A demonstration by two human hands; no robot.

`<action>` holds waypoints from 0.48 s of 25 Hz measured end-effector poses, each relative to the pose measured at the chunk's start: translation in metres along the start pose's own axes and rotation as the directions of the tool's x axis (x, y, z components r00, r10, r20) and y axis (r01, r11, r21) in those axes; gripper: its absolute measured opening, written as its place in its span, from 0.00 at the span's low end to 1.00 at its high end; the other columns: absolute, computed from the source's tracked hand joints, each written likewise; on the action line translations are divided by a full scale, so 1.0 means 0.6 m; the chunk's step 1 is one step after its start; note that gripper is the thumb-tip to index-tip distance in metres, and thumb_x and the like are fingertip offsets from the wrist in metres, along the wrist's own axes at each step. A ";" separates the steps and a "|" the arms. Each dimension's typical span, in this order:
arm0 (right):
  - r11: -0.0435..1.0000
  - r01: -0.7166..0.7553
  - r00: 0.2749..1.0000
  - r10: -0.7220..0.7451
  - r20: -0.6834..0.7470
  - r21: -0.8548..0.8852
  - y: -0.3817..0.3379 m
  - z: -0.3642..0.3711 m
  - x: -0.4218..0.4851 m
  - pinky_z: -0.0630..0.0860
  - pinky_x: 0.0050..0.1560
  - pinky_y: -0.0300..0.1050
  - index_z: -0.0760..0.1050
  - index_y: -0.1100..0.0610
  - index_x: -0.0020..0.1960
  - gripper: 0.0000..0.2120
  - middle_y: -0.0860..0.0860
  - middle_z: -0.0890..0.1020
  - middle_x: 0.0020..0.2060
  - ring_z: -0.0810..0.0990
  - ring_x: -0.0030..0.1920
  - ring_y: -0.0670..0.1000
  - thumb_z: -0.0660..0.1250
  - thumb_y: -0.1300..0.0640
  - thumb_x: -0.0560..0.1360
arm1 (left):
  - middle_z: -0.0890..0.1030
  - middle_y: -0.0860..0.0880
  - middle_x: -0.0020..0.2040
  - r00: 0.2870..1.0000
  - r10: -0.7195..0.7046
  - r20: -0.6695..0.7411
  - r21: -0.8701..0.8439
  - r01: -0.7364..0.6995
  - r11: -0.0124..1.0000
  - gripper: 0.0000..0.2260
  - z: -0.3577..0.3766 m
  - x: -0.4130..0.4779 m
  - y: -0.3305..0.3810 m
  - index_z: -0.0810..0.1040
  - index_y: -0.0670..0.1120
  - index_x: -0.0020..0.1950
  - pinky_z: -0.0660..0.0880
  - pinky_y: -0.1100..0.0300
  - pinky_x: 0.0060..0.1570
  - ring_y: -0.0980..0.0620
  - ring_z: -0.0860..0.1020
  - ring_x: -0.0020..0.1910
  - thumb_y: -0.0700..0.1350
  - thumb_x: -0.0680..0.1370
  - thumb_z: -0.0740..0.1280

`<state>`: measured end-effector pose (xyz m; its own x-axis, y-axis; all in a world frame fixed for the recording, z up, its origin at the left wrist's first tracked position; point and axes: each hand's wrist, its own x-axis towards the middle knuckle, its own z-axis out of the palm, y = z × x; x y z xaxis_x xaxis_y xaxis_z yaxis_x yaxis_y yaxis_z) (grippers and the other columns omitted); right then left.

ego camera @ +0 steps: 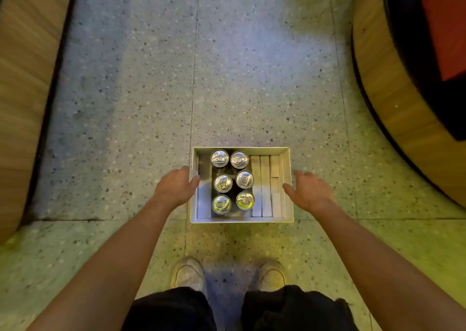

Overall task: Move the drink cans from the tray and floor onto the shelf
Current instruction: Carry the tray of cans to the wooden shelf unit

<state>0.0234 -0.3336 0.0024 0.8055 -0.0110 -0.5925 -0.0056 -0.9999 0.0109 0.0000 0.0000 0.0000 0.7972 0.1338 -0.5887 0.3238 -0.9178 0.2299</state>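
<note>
A white cardboard tray (241, 150) sits on the speckled floor just in front of my feet. Several silver-topped drink cans (223, 182) stand upright in two columns in its left half. Flat white cartons (266, 187) fill its right half. My left hand (176, 185) is at the tray's left wall, thumb over the rim, fingers spread. My right hand (309, 192) is at the right wall, thumb near the rim, fingers spread. Neither hand holds a can. No shelf surface is visible.
Wooden-panelled furniture (22, 78) rises along the left edge. A curved wooden unit (383, 83) with a dark top and a red panel bulges in from the right. Speckled floor (252, 66) stretches ahead between them. My shoes (189, 272) stand just behind the tray.
</note>
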 end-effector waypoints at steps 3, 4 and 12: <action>0.986 -0.031 0.997 0.041 -0.058 0.163 0.009 0.045 0.055 0.79 0.51 0.54 0.69 0.52 0.70 0.25 0.55 0.81 0.58 0.80 0.56 0.59 0.59 0.39 0.78 | 0.81 0.37 0.57 0.996 -0.073 -0.056 -0.198 0.060 0.978 0.19 0.056 0.054 -0.004 0.75 0.40 0.59 0.74 0.49 0.51 0.36 0.78 0.57 0.56 0.81 0.61; 0.959 -0.041 0.996 0.063 -0.069 0.280 0.006 0.053 0.066 0.79 0.51 0.54 0.70 0.52 0.69 0.23 0.55 0.81 0.57 0.81 0.55 0.58 0.61 0.42 0.78 | 0.81 0.37 0.57 0.991 -0.114 -0.066 -0.291 0.091 0.953 0.18 0.068 0.064 0.003 0.76 0.40 0.59 0.74 0.48 0.53 0.35 0.78 0.57 0.55 0.81 0.63; 0.279 0.083 0.965 0.216 -0.147 0.957 -0.023 0.127 0.089 0.81 0.55 0.56 0.80 0.45 0.50 0.14 0.48 0.85 0.46 0.84 0.50 0.53 0.63 0.62 0.78 | 0.83 0.34 0.50 0.913 -0.359 -0.194 -0.608 0.175 0.774 0.10 0.133 0.098 0.012 0.81 0.38 0.53 0.76 0.49 0.52 0.33 0.80 0.54 0.43 0.79 0.65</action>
<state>0.0213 -0.3207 -0.0910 0.8634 -0.2254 -0.4513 -0.5014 -0.2847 -0.8170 0.0087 -0.0285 -0.0947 0.7104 0.5242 -0.4696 0.7003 -0.4601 0.5458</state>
